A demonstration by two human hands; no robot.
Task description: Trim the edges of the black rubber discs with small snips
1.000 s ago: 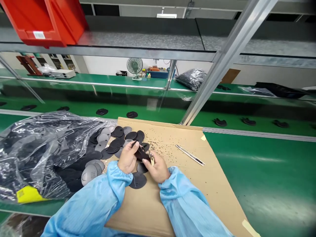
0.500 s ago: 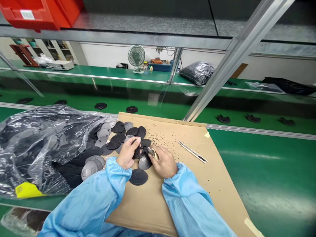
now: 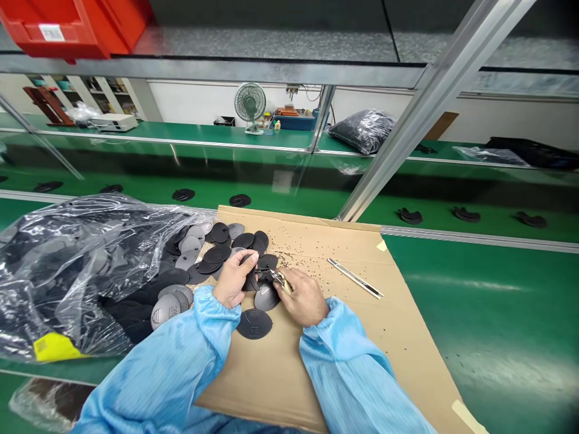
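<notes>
My left hand (image 3: 233,280) is closed on a round black plastic disc (image 3: 250,278), held on edge between thumb and fingers. In my right hand (image 3: 304,296) is a pair of cutting pliers (image 3: 282,281) with pale yellow handles; the jaws touch or nearly touch the disc's edge, though which is too small to tell. Below the hands lie a grey disc with raised stripes (image 3: 266,297) and a black disc (image 3: 254,324). A heap of loose black and grey discs (image 3: 187,259) spreads to the left of my left hand.
A cardboard sheet (image 3: 353,361) covers the bench, strewn with small black bits (image 3: 301,244). On it rests a slim utility knife (image 3: 355,278). At left is a clear plastic bag (image 3: 81,265) of discs. Beyond, several black parts (image 3: 239,200) sit on the green belt (image 3: 289,205). A metal post (image 3: 398,150) slants up.
Both hands stay almost in place, with the pliers still at the disc. The camera view has shifted very slightly.
</notes>
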